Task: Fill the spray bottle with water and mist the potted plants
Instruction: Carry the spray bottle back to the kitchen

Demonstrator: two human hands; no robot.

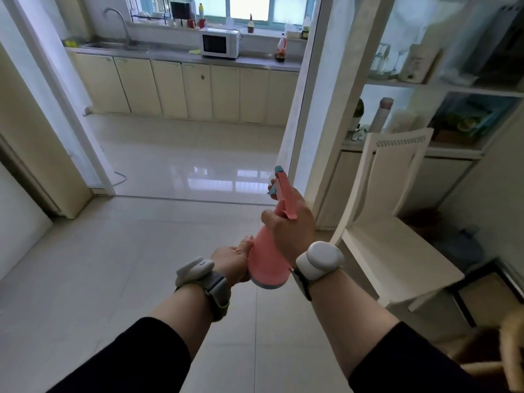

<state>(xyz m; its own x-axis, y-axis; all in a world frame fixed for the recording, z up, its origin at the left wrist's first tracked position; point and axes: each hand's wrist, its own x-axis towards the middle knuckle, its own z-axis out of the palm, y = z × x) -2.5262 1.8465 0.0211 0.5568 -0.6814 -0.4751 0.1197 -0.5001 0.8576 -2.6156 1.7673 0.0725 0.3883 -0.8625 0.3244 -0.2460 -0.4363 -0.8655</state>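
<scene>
Pink spray bottle (268, 262), both hands' grip closed

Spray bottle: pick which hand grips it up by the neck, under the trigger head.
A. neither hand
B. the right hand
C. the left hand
B: the right hand is curled round the neck of the pink spray bottle, while the left hand holds its lower body near the base.

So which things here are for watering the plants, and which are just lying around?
For the job:
pink spray bottle, held in both hands: right hand round the neck, left hand at the base
faucet and sink in the kitchen, for filling

Just lying about:
microwave
white chair
red mugs on the windowsill
shelf unit and its clutter
</scene>
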